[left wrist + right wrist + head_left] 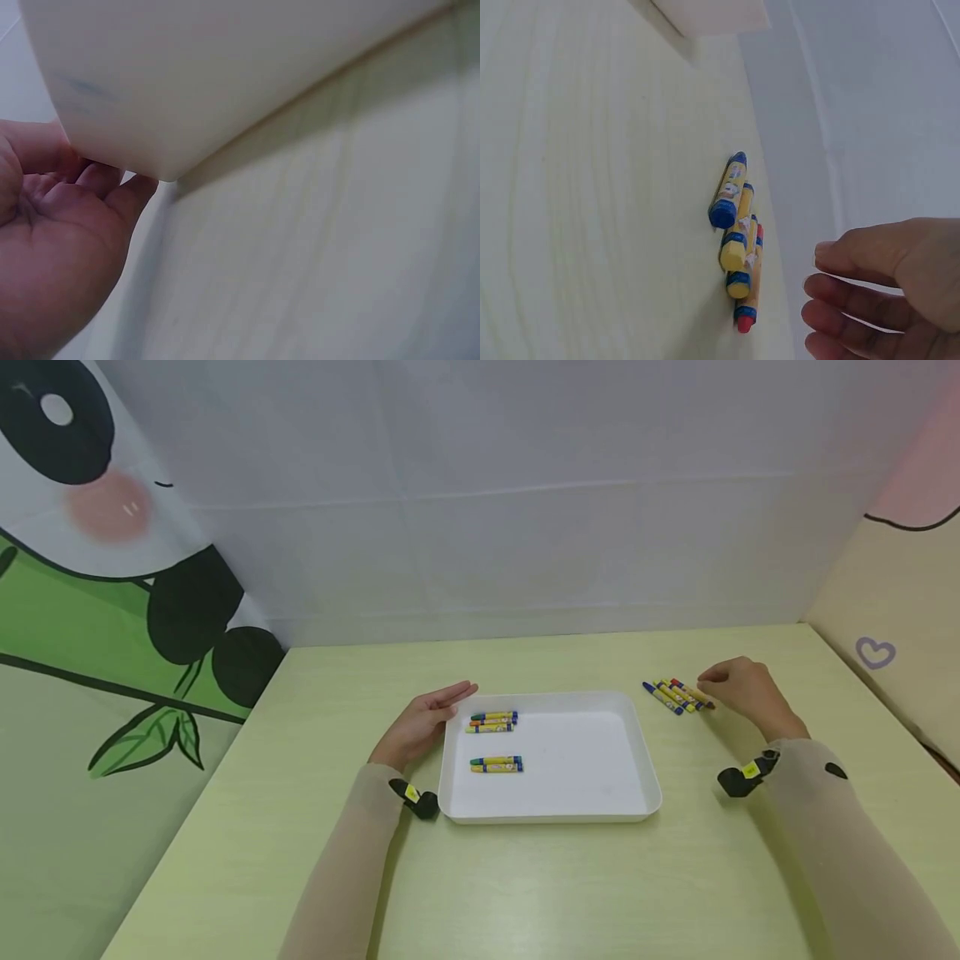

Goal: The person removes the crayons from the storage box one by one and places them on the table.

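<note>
A shallow white tray (pixel 577 760) stands on the table, with two groups of crayons at its left: three in the upper group (pixel 492 722), two in the lower group (pixel 497 765). My left hand (pixel 420 722) touches the tray's far left corner, its fingers fairly straight in the head view; the left wrist view shows fingertips (pixel 139 191) against the tray wall. To the right of the tray lies a slanted row of several crayons (pixel 675 696). Just right of that row hovers my right hand (pixel 746 693). In the right wrist view its loosely bent fingers hold nothing, apart from the crayons (pixel 739 232).
Pale wood-patterned table (pixel 547 885) surrounds the tray. A plain grey-white cloth (pixel 525 560) rises along the back edge. Printed panels flank both sides, a green one (pixel 67 627) at left and a cream one (pixel 885 593) at right.
</note>
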A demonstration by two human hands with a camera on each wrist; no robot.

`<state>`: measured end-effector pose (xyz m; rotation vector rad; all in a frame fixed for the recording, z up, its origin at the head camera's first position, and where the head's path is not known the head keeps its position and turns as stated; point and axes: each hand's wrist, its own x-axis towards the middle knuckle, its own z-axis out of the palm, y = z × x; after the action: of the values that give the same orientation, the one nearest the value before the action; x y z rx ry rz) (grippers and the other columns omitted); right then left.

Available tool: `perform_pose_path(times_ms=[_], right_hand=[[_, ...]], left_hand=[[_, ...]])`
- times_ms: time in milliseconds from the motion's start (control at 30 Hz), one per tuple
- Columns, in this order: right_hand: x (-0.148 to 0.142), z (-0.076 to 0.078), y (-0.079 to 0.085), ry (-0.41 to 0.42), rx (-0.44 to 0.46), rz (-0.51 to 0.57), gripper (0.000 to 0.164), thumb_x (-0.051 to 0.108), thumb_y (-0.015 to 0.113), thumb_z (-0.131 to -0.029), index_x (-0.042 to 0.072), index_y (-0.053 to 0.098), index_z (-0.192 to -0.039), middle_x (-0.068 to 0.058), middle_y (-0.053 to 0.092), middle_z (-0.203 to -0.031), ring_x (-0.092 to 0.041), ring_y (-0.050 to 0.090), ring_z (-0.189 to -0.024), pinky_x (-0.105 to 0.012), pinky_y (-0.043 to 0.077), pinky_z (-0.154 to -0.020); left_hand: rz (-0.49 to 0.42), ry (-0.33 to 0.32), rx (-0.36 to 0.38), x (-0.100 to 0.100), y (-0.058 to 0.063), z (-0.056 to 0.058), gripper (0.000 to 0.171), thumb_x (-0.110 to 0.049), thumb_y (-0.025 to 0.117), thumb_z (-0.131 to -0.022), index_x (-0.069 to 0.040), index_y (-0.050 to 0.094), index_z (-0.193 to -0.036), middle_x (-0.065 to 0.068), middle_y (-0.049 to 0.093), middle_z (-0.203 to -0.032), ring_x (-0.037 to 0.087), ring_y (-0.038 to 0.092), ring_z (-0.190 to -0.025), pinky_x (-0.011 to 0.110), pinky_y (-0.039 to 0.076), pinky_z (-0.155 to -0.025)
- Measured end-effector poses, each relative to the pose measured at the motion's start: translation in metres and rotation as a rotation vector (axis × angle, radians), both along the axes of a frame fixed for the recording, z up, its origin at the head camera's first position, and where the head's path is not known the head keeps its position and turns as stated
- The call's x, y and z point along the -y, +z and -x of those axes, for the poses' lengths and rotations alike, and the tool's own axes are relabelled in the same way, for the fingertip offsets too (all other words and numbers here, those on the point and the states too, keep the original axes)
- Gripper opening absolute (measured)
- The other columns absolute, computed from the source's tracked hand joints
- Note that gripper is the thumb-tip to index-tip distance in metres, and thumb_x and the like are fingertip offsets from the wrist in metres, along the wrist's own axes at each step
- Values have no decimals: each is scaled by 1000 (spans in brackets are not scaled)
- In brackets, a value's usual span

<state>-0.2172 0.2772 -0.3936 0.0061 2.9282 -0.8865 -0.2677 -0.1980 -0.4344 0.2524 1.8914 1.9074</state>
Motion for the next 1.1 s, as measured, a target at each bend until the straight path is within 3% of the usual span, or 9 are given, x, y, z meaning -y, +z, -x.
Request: perform_pose_path(times_ms=[500,967,1100], right_hand=[[41,8,32,102,-27,28,41,30,57,-97,-2,64,-121,-26,62,-123,-42,59,-109,-55,48,-90],[115,15,45,251,-9,119,28,23,60,-95,5,69,-115,-15,68,-117,-31,62,-106,-46,51,-88],[138,19,44,333,5,110,22,20,64,-92,8,72,-109,-10,71,-110,-24,64,-99,-40,52,-84]], left_hand=[[-1,11,13,0,-2,1,48,2,38,-101,-11,40,-147,1,42,-151,17,30,-144,39,26,-118],[-9,1,5,1,-2,0,48,2,37,-101,-9,37,-148,2,39,-153,19,29,-144,40,26,-118],[-5,3,3,0,0,0,48,2,37,-101,-11,39,-147,1,40,-152,18,30,-144,40,26,-117]])
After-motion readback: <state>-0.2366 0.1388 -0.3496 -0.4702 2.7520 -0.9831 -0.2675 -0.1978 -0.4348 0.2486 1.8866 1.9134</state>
